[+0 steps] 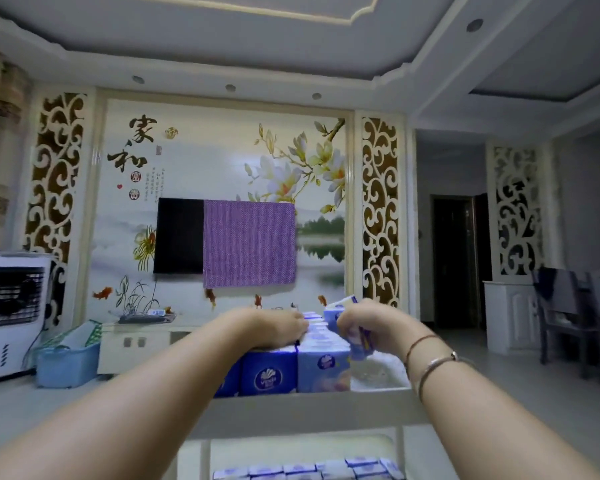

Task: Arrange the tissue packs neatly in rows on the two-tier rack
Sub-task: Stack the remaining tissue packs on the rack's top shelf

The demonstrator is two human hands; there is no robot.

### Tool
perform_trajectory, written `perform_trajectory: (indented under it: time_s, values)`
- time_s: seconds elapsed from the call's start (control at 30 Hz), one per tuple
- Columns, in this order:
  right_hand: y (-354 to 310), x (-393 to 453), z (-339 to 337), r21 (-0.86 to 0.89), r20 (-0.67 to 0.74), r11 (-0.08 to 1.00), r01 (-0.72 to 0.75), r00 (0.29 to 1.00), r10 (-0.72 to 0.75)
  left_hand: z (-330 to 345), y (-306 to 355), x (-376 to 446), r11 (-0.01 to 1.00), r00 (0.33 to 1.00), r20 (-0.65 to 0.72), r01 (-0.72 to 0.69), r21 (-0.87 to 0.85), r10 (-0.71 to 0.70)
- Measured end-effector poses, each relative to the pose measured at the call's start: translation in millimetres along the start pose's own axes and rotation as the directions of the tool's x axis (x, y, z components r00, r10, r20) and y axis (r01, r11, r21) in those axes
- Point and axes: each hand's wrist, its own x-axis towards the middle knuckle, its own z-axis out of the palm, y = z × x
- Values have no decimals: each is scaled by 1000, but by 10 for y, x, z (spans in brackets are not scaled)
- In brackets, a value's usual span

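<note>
Blue and purple tissue packs (323, 370) stand in rows on the top tier of a white rack (312, 408). My left hand (274, 327) rests palm down on the left rows, its fingers over the packs. My right hand (364, 323) grips a tissue pack (359, 342) at the right end of the rows; another tilted pack (340, 308) shows just above its fingers. The right part of the top tier beside the rows is bare. More packs (312, 469) lie in rows on the lower tier.
A white TV cabinet (142, 336) stands against the decorated wall behind the rack. A light blue basket (68, 367) and a white air cooler (11, 313) are on the floor at left. Chairs and a table (582, 306) stand at right.
</note>
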Motion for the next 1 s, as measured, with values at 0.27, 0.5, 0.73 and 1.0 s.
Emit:
perform_trajectory:
  time_s: [0.27,0.5,0.73,1.0]
  values:
    - [126,-23,21,-264,-16,960,-91,996,90,40,-44,111,1000,1000,-17,22,-6,-22]
    - [170,48,67,-312,-55,950,8,998,-26,41,-43,84,1000,1000,-8,20,-10,-20]
    - [98,-90,123,-518,-11,854,41,998,-54,40,-104,152,999,999,-23,22,30,-21]
    - [145,-64,137,-504,-108,864,17,991,-83,52,-70,35,999,942,-334,-37,6,37]
